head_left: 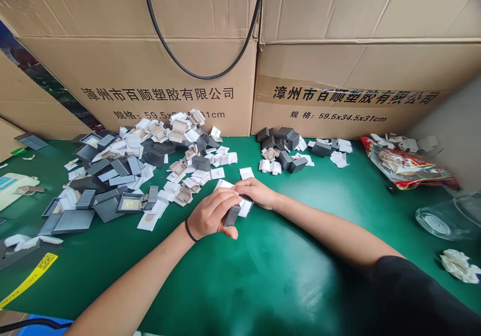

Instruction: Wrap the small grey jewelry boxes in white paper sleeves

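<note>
One grey box [231, 216] sits in the left hand [211, 213], its fingers curled closed about the box and the thumb low beneath it. The right hand [258, 194] meets it from the right, fingers bent over a white insert [245, 208] and a dark edge; whether they grip either is hidden. The held pieces look part-handled, neither joined up nor set down. Left of the box, a big pile [122, 168] mixes grey boxes and white inserts, some apart, one box open; most of the pieces lie there. Beyond the box to the right is a smaller cluster [281, 148], also mixed, so which group is done I cannot tell. A red bag [409, 168] and a glass [449, 218] stand well right of the box on the green surface [263, 286].
</note>
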The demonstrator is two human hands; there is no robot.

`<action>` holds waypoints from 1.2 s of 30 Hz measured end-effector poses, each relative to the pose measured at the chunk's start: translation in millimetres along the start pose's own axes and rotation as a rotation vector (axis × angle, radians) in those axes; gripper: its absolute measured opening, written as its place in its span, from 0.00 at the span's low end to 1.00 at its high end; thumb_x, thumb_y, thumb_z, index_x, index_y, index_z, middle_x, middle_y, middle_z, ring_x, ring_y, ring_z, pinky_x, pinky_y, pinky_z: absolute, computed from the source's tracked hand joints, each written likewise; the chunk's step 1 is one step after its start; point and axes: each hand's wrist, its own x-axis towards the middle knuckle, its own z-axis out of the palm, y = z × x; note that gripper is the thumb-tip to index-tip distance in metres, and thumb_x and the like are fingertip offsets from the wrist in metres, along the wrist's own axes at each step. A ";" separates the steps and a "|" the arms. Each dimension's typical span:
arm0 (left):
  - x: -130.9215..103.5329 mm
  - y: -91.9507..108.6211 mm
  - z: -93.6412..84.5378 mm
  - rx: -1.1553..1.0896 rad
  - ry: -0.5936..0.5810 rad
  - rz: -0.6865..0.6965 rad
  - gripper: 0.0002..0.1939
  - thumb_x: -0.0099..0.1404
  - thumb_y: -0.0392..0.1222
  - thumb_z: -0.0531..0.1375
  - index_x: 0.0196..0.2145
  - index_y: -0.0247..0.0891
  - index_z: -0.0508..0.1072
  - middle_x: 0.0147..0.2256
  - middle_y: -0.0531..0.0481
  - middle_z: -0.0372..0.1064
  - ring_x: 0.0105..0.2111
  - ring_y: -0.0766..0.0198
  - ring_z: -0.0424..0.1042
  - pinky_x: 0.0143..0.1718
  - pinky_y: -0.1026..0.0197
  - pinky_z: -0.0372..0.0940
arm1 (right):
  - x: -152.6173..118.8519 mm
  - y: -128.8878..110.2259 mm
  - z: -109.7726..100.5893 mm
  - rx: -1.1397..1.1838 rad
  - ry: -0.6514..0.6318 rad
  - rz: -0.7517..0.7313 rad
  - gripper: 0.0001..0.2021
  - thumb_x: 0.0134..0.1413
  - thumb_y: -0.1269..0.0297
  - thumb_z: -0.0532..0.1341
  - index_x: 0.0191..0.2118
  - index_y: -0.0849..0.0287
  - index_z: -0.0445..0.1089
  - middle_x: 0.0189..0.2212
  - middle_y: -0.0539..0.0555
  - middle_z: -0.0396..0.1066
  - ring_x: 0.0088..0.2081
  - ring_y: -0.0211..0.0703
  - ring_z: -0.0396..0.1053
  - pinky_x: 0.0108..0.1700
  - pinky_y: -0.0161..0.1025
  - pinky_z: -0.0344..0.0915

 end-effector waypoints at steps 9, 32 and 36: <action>-4.6 -1.6 0.1 -0.021 0.060 -0.167 0.35 0.57 0.68 0.45 0.44 0.35 0.65 0.38 0.38 0.68 0.42 0.52 0.69 0.43 0.49 0.66 | 8.4 3.4 2.9 0.047 0.209 0.046 0.21 0.53 0.52 0.56 0.48 0.62 0.64 0.28 0.49 0.69 0.19 0.27 0.55 0.19 0.29 0.50; -6.8 -10.4 3.9 0.100 0.136 -0.529 0.29 0.58 0.67 0.44 0.38 0.36 0.62 0.33 0.45 0.63 0.36 0.59 0.66 0.39 0.57 0.63 | -5.0 22.8 8.4 -0.967 0.176 -0.643 0.23 0.52 0.53 0.60 0.50 0.59 0.61 0.44 0.58 0.68 0.45 0.46 0.67 0.45 0.43 0.67; -7.5 -10.0 4.3 0.114 0.135 -0.515 0.29 0.58 0.67 0.45 0.38 0.36 0.62 0.33 0.45 0.63 0.36 0.59 0.66 0.39 0.57 0.63 | -3.4 23.4 8.5 -0.905 0.161 -0.660 0.22 0.52 0.54 0.60 0.49 0.59 0.61 0.44 0.58 0.68 0.45 0.46 0.67 0.46 0.42 0.66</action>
